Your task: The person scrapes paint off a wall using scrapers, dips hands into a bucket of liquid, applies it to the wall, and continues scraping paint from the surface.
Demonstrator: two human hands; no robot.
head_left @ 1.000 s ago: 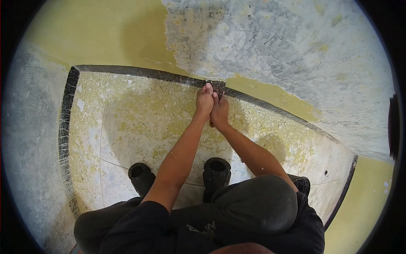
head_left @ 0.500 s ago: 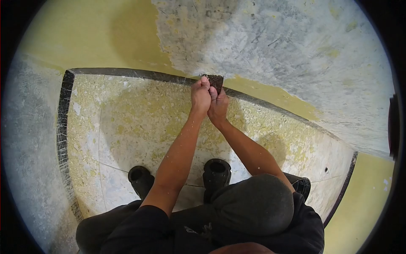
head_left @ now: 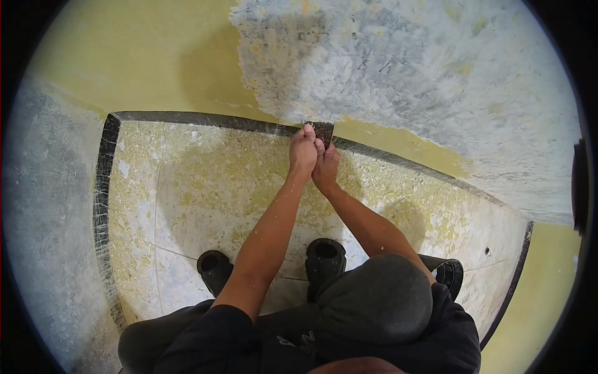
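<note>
A dark, worn scraper (head_left: 323,131) has its blade edge against the lower part of the wall (head_left: 374,68), just above the black skirting. My left hand (head_left: 303,151) is closed at the left side of the scraper, its thumb pointing up along the blade. Close beside it on the right, my right hand (head_left: 326,169) wraps round the lower part of the scraper. The handle is hidden inside my hands. Around the blade, the wall is scraped to grey, with a ragged strip of yellow paint (head_left: 398,142) below the bare patch.
Black skirting (head_left: 218,120) runs along the wall's foot. Yellow and white paint flakes cover the floor (head_left: 212,181). A grey wall (head_left: 50,206) stands at the left and yellow wall (head_left: 548,268) at the right. My shoes (head_left: 326,255) are below my arms.
The view has shifted slightly, so the wall, floor and hands sit a little lower and to the right. Both hands keep their grip on the scraper, still at the wall's foot.
</note>
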